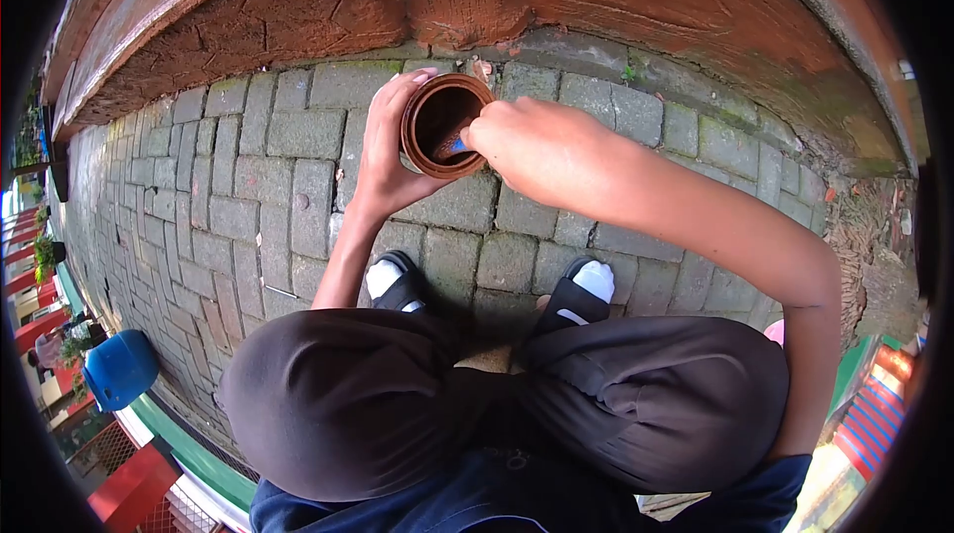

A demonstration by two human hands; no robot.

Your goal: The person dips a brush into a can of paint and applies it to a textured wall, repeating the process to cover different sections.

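Observation:
My left hand [386, 160] is wrapped round the side of a round brown container [447, 173], which is tilted so that its open mouth faces me. Inside, the walls are dark brown. My right hand [522, 148] is closed at the container's right rim, its fingers pinched on a small blue tool [459, 146] that reaches into the mouth. Only a short blue piece of that tool shows; the rest is hidden by my fingers and the container.
Grey paving bricks [234, 225] lie under my sandalled feet. A reddish-brown wall [636, 16] curves across the far side. At the lower left is a blue barrel [121, 370], with potted plants beyond it.

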